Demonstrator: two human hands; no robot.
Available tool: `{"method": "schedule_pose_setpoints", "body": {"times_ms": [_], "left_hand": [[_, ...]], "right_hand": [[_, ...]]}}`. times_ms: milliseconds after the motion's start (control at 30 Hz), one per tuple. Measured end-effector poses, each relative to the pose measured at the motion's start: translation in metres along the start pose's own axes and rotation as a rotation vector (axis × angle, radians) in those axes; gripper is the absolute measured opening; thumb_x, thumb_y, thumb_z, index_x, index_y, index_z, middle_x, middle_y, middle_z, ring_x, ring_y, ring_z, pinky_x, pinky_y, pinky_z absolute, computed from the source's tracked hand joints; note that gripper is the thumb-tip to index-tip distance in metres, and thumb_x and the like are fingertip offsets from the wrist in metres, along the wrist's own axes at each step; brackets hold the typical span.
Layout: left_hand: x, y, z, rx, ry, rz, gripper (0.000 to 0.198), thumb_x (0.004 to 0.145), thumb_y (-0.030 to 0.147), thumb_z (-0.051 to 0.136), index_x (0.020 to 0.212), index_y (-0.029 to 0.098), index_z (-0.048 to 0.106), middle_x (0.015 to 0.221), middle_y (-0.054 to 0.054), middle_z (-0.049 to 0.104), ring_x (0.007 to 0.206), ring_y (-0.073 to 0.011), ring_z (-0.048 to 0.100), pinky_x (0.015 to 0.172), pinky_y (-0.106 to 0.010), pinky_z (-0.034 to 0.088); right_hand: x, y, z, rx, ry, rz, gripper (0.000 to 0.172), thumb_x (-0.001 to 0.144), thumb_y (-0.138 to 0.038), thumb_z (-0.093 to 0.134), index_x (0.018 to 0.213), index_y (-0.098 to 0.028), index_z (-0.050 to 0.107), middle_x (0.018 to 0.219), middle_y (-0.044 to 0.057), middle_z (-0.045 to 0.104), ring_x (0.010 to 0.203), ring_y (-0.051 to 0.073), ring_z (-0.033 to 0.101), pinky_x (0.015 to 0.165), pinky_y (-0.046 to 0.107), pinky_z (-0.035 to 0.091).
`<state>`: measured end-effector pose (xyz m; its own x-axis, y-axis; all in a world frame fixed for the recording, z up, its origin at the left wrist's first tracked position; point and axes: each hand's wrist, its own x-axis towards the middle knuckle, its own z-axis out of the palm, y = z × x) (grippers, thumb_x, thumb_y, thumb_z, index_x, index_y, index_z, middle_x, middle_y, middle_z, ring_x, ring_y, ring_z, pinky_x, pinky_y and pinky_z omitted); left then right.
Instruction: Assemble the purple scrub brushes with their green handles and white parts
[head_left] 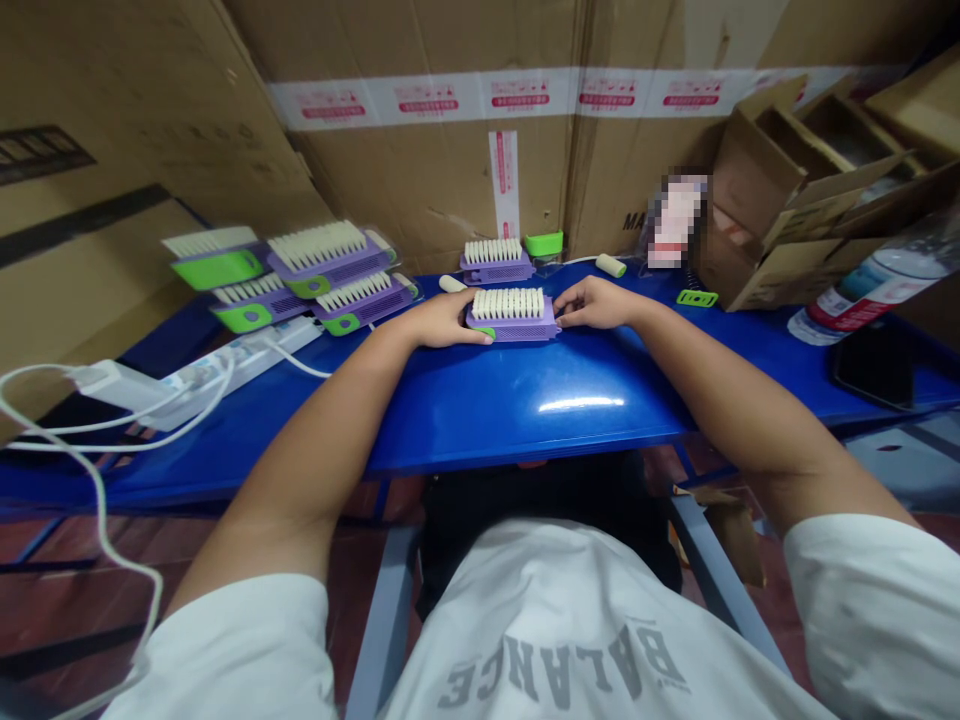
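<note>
A purple brush point(511, 318) with rows of cream bristles facing up sits on the blue table in front of me. My left hand point(448, 318) is closed around its left end, where a bit of green shows by the thumb. At its right end are the curled fingers of my right hand point(589, 303), fingertips against the brush's edge; whether they also hold a small part is hidden. Just behind lies a second purple brush point(495, 260), beside a bright green end piece point(544, 243). A cream roller-shaped piece point(451, 285) lies by my left hand.
Several purple-and-green brushes point(322, 250) are stacked at left, near a white power strip point(225, 370) with cables. Another cream roller point(610, 265) and a green strip point(697, 298) lie behind right. Cardboard boxes point(772, 190), a bottle point(862, 295) and a phone point(874, 368) stand or lie at right.
</note>
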<state>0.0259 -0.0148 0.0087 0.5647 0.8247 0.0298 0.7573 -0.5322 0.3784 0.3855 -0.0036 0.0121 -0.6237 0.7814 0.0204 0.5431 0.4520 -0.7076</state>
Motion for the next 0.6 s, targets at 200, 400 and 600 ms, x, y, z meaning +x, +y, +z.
{"method": "schedule_pose_setpoints", "body": {"times_ms": [200, 400, 600], "left_hand": [[-0.0006, 0.0023, -0.0009, -0.018, -0.008, -0.009, 0.097, 0.089, 0.059, 0.092, 0.172, 0.023, 0.057, 0.175, -0.015, 0.068, 0.156, -0.0418, 0.069, 0.131, -0.049, 0.053], [0.0003, 0.0000, 0.0002, -0.041, -0.006, -0.003, 0.097, 0.087, 0.060, 0.092, 0.171, 0.025, 0.059, 0.174, -0.014, 0.068, 0.156, -0.0418, 0.069, 0.131, -0.049, 0.053], [0.0001, 0.0006, -0.0003, -0.034, -0.002, 0.007, 0.096, 0.087, 0.060, 0.092, 0.171, 0.025, 0.059, 0.174, -0.014, 0.069, 0.155, -0.0418, 0.070, 0.130, -0.050, 0.054]], "right_hand": [[-0.0001, 0.0003, 0.0001, -0.010, 0.024, 0.005, 0.044, 0.079, -0.049, 0.089, 0.107, -0.015, 0.093, 0.073, 0.001, 0.074, 0.068, 0.016, 0.058, 0.072, 0.033, 0.046], [0.0001, 0.0004, 0.0007, -0.012, 0.046, 0.044, 0.050, 0.076, -0.051, 0.092, 0.112, -0.016, 0.091, 0.074, 0.000, 0.074, 0.069, 0.017, 0.059, 0.074, 0.034, 0.047], [0.0002, -0.0002, 0.0019, -0.011, 0.042, 0.054, 0.051, 0.075, -0.051, 0.092, 0.112, -0.015, 0.092, 0.075, 0.001, 0.074, 0.070, 0.017, 0.059, 0.074, 0.034, 0.046]]}}
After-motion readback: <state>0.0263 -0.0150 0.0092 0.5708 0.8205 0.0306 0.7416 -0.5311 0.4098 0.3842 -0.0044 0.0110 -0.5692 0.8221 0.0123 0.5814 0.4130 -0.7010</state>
